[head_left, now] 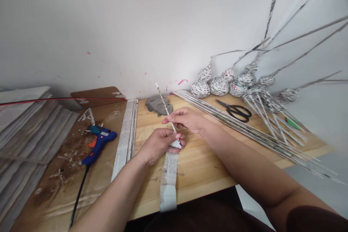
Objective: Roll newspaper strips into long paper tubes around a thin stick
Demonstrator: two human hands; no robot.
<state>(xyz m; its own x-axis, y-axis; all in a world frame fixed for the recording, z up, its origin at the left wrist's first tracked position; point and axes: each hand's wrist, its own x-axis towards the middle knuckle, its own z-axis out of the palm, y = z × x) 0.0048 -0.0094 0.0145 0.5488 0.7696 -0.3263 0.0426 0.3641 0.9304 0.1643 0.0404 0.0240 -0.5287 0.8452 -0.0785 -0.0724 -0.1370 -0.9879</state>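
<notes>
A strip of newspaper (pixel 170 172) runs from my fingers down over the table's front edge. Its upper end is rolled into a thin paper tube (pixel 162 97) that slants up and to the left. My left hand (pixel 163 143) is closed on the strip where it meets the tube. Just above, my right hand (pixel 186 119) pinches the tube between thumb and fingers. Behind the tube lies a grey cloth (pixel 157 104). To the left of my left hand is a stack of flat newspaper strips (pixel 126 127).
Black scissors (pixel 236 111) and a long bundle of paper tubes (pixel 244 130) lie right. Woven paper gourd shapes (pixel 201 87) with long stems line the wall. Left, a blue glue gun (pixel 99 143) rests on stained cardboard (pixel 51 197) near stacked newspapers (pixel 29 141).
</notes>
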